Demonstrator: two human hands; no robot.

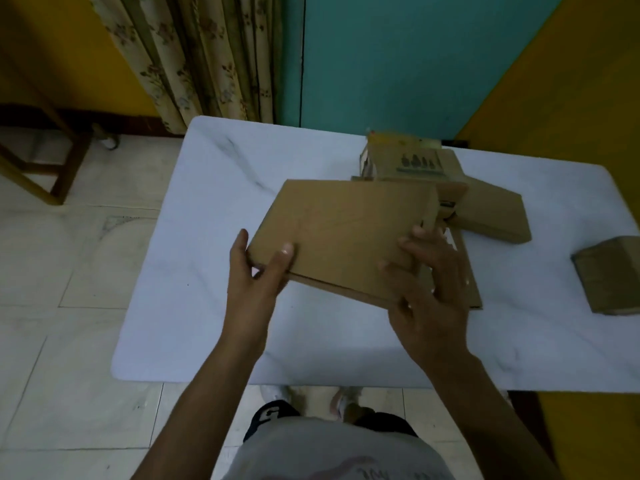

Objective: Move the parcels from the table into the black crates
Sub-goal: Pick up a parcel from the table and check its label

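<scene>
A flat brown cardboard parcel [343, 233] is held above the white marble-look table [214, 209], tilted slightly. My left hand [256, 271] grips its near left corner, thumb on top. My right hand [429, 289] grips its near right edge. Behind it on the table lie more cardboard parcels: a printed box [412, 161] at the back, a flat one [491, 213] to the right, and another [613, 278] at the right edge of the view. A thin cardboard piece [467, 282] lies under my right hand. No black crate is in view.
A floral curtain [207, 57] and a teal wall [398, 57] stand behind the table. A wooden chair leg frame [45, 168] is on the tiled floor at the left. Yellow walls flank both sides.
</scene>
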